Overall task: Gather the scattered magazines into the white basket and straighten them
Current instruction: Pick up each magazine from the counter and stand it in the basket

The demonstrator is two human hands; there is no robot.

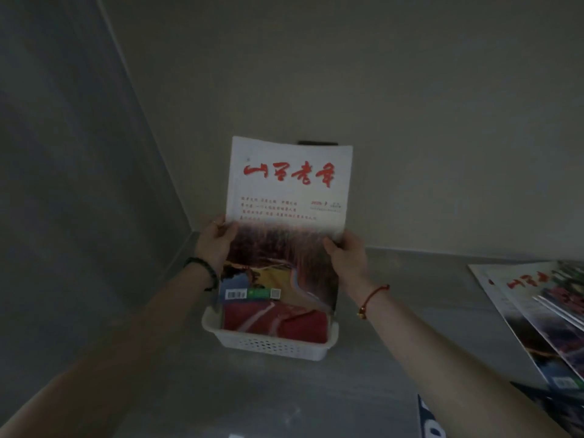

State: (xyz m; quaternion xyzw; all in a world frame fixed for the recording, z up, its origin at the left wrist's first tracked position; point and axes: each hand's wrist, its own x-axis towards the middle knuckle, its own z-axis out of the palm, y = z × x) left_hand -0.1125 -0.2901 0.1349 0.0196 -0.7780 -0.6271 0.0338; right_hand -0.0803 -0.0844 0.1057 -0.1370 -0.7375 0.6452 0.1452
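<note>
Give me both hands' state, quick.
Left hand: grips the magazine by its left edge.
Right hand: grips the same magazine's right edge.

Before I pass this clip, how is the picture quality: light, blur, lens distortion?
Head view: dim and underexposed, walls grey; the upright magazine is the brightest thing, red title readable, small print soft. Head view: wide-angle stretch toward the edges skews the loose magazines at right, which look blurred; the white basket is fairly sharp; no glare seen.
</note>
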